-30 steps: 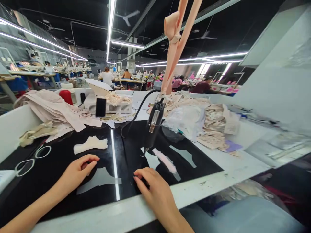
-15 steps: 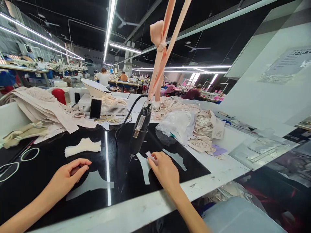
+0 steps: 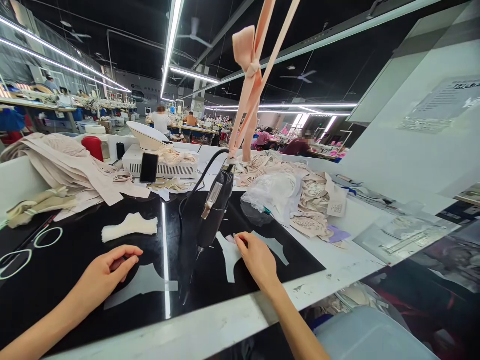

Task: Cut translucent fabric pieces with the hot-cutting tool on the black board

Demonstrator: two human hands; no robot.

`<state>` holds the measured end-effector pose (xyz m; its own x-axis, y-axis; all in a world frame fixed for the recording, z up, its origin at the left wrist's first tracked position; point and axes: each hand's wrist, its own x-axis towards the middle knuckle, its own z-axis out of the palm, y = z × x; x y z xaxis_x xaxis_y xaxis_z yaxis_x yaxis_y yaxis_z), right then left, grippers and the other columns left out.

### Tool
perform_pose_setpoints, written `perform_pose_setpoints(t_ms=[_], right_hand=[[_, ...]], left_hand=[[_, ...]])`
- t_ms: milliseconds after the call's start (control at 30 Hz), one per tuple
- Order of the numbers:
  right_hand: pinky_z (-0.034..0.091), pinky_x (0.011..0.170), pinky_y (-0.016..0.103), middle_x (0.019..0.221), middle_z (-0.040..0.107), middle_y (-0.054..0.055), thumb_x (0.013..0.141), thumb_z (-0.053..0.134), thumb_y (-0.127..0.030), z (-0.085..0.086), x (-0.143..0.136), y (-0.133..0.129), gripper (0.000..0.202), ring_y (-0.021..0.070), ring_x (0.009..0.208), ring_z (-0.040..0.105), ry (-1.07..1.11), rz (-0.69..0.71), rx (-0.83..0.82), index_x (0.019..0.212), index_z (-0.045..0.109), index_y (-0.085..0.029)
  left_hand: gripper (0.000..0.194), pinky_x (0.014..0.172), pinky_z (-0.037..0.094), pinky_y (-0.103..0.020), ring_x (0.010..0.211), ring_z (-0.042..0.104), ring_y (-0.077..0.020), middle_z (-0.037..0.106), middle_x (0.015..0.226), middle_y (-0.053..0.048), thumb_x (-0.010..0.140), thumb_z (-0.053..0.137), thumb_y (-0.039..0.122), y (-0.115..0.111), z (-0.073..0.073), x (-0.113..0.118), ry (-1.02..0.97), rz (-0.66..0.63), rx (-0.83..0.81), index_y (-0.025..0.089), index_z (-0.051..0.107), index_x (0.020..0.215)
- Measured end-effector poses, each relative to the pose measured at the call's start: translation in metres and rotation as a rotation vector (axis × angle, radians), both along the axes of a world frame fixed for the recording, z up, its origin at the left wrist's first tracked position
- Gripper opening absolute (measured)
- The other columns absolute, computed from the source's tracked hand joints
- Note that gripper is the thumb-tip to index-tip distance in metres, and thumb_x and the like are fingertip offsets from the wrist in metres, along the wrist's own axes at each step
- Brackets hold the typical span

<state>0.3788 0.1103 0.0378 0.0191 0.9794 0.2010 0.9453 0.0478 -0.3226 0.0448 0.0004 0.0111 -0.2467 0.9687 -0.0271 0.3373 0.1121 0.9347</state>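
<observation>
My left hand (image 3: 114, 267) hovers over the black board (image 3: 86, 305), its fingers curled with thumb and index close together; what lies between them, if anything, is too small to tell. A translucent cut piece (image 3: 144, 286) lies beside it. My right hand (image 3: 257, 257) pinches a small pale scrap (image 3: 230, 239) at a white cut piece (image 3: 229, 256). Another translucent piece (image 3: 275, 247) lies behind that hand. Between the hands a black handheld tool (image 3: 215, 212) hangs, tip down, from pink straps (image 3: 250, 95). A stack of cream pieces (image 3: 129, 226) rests at the back left.
White-handled scissors (image 3: 48, 237) are at the far left, below beige fabric (image 3: 86, 167). A phone (image 3: 149, 167) leans on a white box (image 3: 180, 169). Plastic bags (image 3: 272, 192) and lace fabric (image 3: 318, 195) lie at the back right. People sit at distant tables.
My right hand has shifted slightly, and the white piece beside it now sits a little further right and shows more of its surface. The hanging tool has swung slightly left. My left hand is nearly unchanged.
</observation>
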Motion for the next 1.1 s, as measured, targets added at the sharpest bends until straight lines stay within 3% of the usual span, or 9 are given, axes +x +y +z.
perform_pose_setpoints(t_ms=[233,367,500,567,667,767,867,967,1100], right_hand=[[0.060,0.082,0.039,0.114,0.069,0.007,0.099,0.062,-0.039,-0.006,0.028,0.010,0.029,0.0199,0.094,0.069,0.272,0.041,-0.059,0.118,0.065,-0.017],[0.060,0.080,0.038,0.113,0.069,0.006,0.099,0.063,-0.039,-0.015,0.034,0.009,0.030,0.0193,0.092,0.070,0.373,0.075,-0.062,0.118,0.064,-0.016],[0.060,0.080,0.038,0.111,0.069,0.006,0.099,0.063,-0.039,-0.018,0.035,0.007,0.029,0.0189,0.091,0.069,0.416,0.086,-0.043,0.117,0.065,-0.016],[0.060,0.079,0.037,0.111,0.069,0.006,0.099,0.062,-0.039,-0.018,0.034,0.006,0.029,0.0187,0.090,0.069,0.423,0.074,-0.044,0.117,0.065,-0.016],[0.060,0.079,0.037,0.110,0.069,0.006,0.099,0.062,-0.039,-0.017,0.033,0.005,0.029,0.0186,0.090,0.070,0.417,0.052,-0.042,0.116,0.065,-0.016],[0.060,0.079,0.037,0.109,0.070,0.006,0.099,0.062,-0.039,-0.017,0.030,0.002,0.028,0.0183,0.089,0.070,0.397,0.038,-0.031,0.115,0.065,-0.016],[0.060,0.079,0.037,0.108,0.070,0.006,0.099,0.062,-0.038,-0.017,0.028,-0.001,0.027,0.0177,0.088,0.069,0.383,0.040,-0.021,0.114,0.065,-0.016],[0.060,0.079,0.037,0.108,0.070,0.006,0.100,0.062,-0.038,-0.017,0.027,-0.003,0.027,0.0177,0.089,0.069,0.387,0.044,-0.012,0.114,0.066,-0.016],[0.060,0.079,0.037,0.106,0.070,0.005,0.099,0.062,-0.038,-0.019,0.026,-0.003,0.026,0.0172,0.087,0.069,0.422,0.035,-0.009,0.113,0.066,-0.016]], left_hand=[[0.053,0.042,0.029,-0.021,0.048,0.042,-0.0130,0.044,0.053,0.006,0.078,0.061,0.067,0.003,-0.004,-0.005,0.071,0.011,0.031,0.021,0.072,0.104],[0.042,0.055,0.049,-0.024,0.065,0.062,-0.0192,0.066,0.074,-0.002,0.086,0.057,0.059,0.001,-0.007,-0.009,0.254,-0.066,0.175,0.024,0.074,0.100],[0.028,0.085,0.056,-0.025,0.093,0.070,-0.0191,0.073,0.106,-0.003,0.100,0.047,0.034,-0.014,0.004,0.017,0.532,-0.463,0.377,0.029,0.074,0.106],[0.034,0.090,0.055,-0.024,0.098,0.070,-0.0175,0.074,0.109,-0.004,0.102,0.040,0.020,-0.017,0.012,0.046,0.625,-0.629,0.566,0.028,0.071,0.113],[0.029,0.101,0.052,-0.028,0.111,0.068,-0.0186,0.074,0.118,-0.006,0.102,0.046,0.016,-0.005,0.014,0.098,0.746,-0.829,0.697,0.022,0.067,0.122],[0.026,0.102,0.052,-0.034,0.124,0.063,-0.0228,0.070,0.129,-0.009,0.105,0.048,0.023,0.024,0.005,0.143,0.919,-0.824,0.777,0.018,0.065,0.123],[0.024,0.102,0.052,-0.037,0.127,0.062,-0.0257,0.069,0.130,-0.011,0.103,0.054,0.029,0.051,-0.007,0.169,1.013,-0.805,0.757,0.014,0.066,0.118],[0.024,0.099,0.054,-0.039,0.124,0.065,-0.0274,0.070,0.128,-0.013,0.102,0.058,0.030,0.059,-0.013,0.174,1.029,-0.764,0.715,0.013,0.066,0.116],[0.026,0.098,0.055,-0.039,0.121,0.066,-0.0285,0.069,0.129,-0.015,0.100,0.061,0.031,0.048,-0.012,0.165,1.053,-0.730,0.678,0.012,0.065,0.118]])
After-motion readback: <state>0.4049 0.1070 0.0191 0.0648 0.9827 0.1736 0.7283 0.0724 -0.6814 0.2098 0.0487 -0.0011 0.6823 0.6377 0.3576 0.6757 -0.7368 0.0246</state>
